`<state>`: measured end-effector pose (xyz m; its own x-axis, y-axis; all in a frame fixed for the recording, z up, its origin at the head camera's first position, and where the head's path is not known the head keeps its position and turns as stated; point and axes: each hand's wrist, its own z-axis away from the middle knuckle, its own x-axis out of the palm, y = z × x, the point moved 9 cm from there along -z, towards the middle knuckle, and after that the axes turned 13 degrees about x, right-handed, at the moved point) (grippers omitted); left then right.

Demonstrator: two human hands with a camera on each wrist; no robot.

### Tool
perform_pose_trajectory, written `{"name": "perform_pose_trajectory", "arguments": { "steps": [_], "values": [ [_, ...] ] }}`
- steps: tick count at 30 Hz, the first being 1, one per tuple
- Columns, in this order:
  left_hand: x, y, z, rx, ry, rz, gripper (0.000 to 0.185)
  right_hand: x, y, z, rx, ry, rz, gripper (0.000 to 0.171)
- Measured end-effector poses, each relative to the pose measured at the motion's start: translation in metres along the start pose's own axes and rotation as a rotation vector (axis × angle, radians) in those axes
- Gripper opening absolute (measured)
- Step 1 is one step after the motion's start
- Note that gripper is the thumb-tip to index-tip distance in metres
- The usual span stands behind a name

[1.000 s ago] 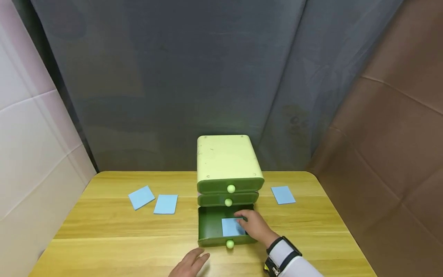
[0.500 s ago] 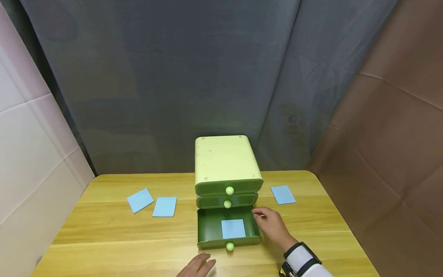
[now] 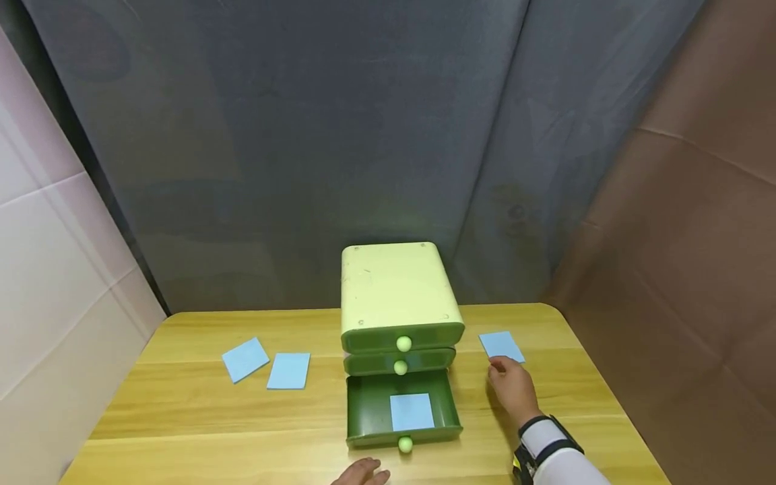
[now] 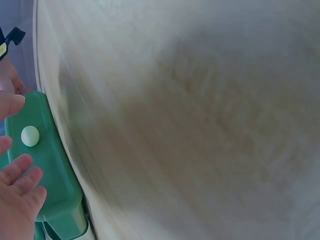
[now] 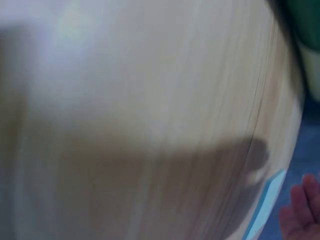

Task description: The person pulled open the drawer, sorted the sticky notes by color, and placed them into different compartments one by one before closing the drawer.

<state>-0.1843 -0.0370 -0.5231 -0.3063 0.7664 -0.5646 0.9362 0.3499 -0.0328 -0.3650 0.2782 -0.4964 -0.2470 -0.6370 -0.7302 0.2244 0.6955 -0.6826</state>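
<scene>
My right hand (image 3: 514, 391) hovers by the near edge of a square blue sticky-note pad (image 3: 501, 344) at the table's right, fingers loosely bent and holding nothing. In the right wrist view its fingers overlap the side of that pad (image 5: 267, 202). Another blue pad (image 3: 412, 412) lies flat in the pulled-out bottom drawer (image 3: 368, 405) of a small green cabinet (image 3: 394, 283). My left hand (image 3: 362, 473) is just in front of that drawer, partly cut off by the lower frame edge; in the left wrist view its fingers spread loosely beside the round knob (image 4: 30, 136).
Two more blue pads, a tilted one (image 3: 245, 360) and a straighter one (image 3: 288, 371), lie left of the cabinet. The upper two drawers are pushed in. A grey cloth (image 3: 291, 148) hangs behind the wooden table (image 3: 182, 417), with a brown cloth (image 3: 679, 269) on the right.
My right hand has left the pad lying in the drawer and moved right, over to the pad on the table. My left hand has shifted slightly right and lower in view.
</scene>
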Motion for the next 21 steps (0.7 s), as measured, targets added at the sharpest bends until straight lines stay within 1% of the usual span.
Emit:
{"name": "perform_pose_trajectory", "arguments": {
  "steps": [1,3,5,9,11,12,14,16,18,19,21],
  "values": [
    [0.001,0.000,0.002,0.003,0.007,0.008,0.046,-0.002,0.004,-0.005,0.021,0.008,0.006,0.025],
    [0.004,-0.001,0.005,-0.017,0.012,0.016,0.047,-0.005,0.012,-0.014,0.066,0.015,0.026,0.028],
    [0.007,-0.003,0.007,-0.034,0.004,0.000,0.045,-0.007,0.018,-0.023,0.096,0.021,0.054,0.031],
    [0.012,-0.008,0.011,-0.095,-0.056,-0.039,0.038,-0.009,0.031,-0.037,0.162,0.002,0.106,0.040],
    [0.015,-0.010,0.012,-0.104,-0.076,-0.053,0.034,-0.011,0.036,-0.042,0.192,0.001,0.134,0.045],
    [0.016,-0.009,0.011,-0.091,-0.079,-0.063,0.031,-0.012,0.039,-0.043,0.209,-0.003,0.145,0.047],
    [0.018,-0.009,0.009,-0.042,-0.062,-0.084,0.029,-0.015,0.043,-0.046,0.230,0.003,0.176,0.051],
    [0.020,-0.006,0.006,0.046,-0.026,-0.110,0.033,-0.016,0.046,-0.047,0.247,0.007,0.202,0.054],
    [0.024,-0.005,0.005,0.129,0.005,-0.130,0.037,-0.016,0.048,-0.049,0.264,0.003,0.220,0.056],
    [0.027,-0.006,0.008,0.159,0.020,-0.128,0.038,-0.015,0.049,-0.049,0.274,0.000,0.225,0.058],
    [0.036,-0.007,0.018,0.202,0.058,-0.114,0.033,-0.013,0.052,-0.051,0.296,-0.005,0.227,0.060]
  ]
}}
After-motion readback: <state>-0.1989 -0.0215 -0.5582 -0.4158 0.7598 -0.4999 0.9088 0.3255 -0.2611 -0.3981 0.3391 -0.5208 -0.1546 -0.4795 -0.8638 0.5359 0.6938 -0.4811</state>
